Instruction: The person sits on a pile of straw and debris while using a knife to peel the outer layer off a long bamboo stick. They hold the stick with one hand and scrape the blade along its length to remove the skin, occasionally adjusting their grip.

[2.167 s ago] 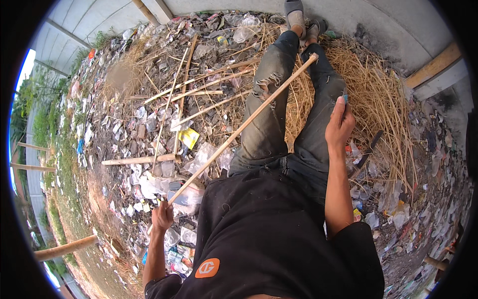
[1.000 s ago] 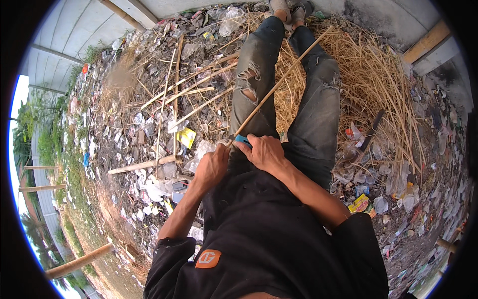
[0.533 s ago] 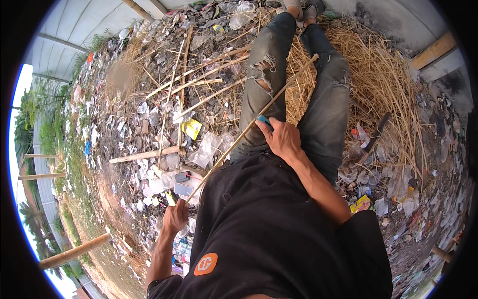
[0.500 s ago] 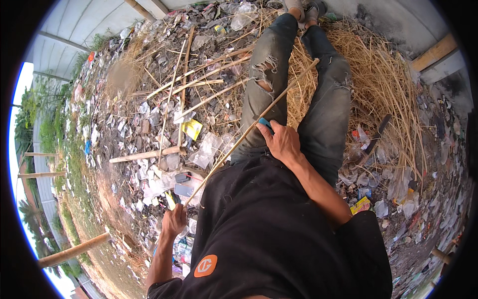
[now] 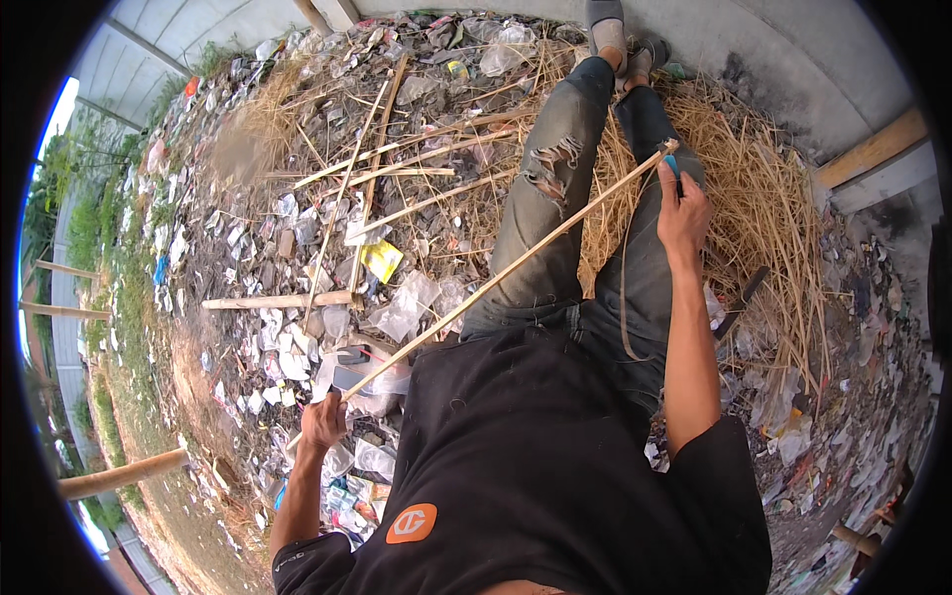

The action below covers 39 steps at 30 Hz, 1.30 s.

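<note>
A long, thin bamboo strip (image 5: 486, 293) slants across my lap from lower left to upper right. My left hand (image 5: 322, 420) is closed round its near end, beside my left hip. At the far end, over my right leg, my right hand (image 5: 684, 213) grips a small blue tool (image 5: 671, 164) against the strip's frayed tip. Fingers hide most of that tool, so its kind is unclear. A thin curled shaving (image 5: 625, 302) hangs over my right thigh.
Straw-like bamboo shavings (image 5: 764, 188) are heaped under and beside my legs. More bamboo strips (image 5: 367, 178) and a thicker bamboo piece (image 5: 278, 300) lie on littered ground to the left. A dark, long blade-like object (image 5: 742, 302) lies right of my leg. A wall (image 5: 754, 50) stands beyond my feet.
My right hand has slid with the blue tool from mid-strip up to its far end. My left hand has moved slightly left and up with the strip. The shaving now shows over my thigh.
</note>
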Each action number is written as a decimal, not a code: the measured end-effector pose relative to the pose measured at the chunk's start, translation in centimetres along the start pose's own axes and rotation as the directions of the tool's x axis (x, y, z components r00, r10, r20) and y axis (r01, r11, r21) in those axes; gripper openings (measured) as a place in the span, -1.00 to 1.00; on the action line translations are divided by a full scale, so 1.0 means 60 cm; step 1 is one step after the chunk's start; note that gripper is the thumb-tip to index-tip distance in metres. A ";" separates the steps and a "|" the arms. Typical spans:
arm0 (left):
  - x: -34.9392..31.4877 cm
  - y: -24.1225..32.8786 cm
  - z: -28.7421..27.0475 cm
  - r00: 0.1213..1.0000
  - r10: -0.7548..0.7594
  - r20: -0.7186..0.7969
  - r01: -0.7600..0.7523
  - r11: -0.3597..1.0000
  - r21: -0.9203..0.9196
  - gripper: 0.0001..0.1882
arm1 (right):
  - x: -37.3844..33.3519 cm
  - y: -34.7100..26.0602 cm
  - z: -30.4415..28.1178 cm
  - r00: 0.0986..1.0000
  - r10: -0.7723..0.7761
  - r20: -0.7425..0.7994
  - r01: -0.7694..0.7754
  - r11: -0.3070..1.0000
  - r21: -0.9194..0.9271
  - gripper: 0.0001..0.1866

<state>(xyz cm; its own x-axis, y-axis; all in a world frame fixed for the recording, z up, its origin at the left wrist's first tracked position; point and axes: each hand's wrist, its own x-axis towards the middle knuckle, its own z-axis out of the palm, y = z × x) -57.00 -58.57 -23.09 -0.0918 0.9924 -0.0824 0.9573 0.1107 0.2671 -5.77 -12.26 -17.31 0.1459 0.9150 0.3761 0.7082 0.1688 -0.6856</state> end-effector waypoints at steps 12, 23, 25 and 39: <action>0.089 -0.008 -0.002 0.995 0.050 -0.085 -0.054 0.997 -0.048 -0.86 | 0.144 -0.001 -0.049 0.941 -0.316 -0.117 0.286 0.933 -0.220 -0.36; 0.141 -0.018 -0.019 0.996 -0.061 0.070 0.074 0.974 -0.212 -0.75 | 0.303 0.014 -0.018 0.852 -0.501 -0.152 0.361 0.774 -0.521 -0.44; 0.129 -0.006 -0.038 0.980 -0.171 0.100 0.192 0.945 -0.265 -0.72 | 0.347 0.042 -0.029 0.877 -0.464 -0.123 0.336 0.777 -0.532 -0.41; 0.404 0.251 -0.086 0.974 -0.225 0.029 0.158 0.582 -0.797 -0.51 | 0.185 -0.089 0.020 0.874 -0.081 0.479 0.144 0.985 -0.096 -0.37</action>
<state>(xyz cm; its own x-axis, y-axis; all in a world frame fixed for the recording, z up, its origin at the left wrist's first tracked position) -46.23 -32.57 -16.08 -0.2970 0.9399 -0.1683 0.3244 0.2650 0.9080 -8.76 -2.55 -10.19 -0.2608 0.9616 0.0860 0.7850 0.2631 -0.5609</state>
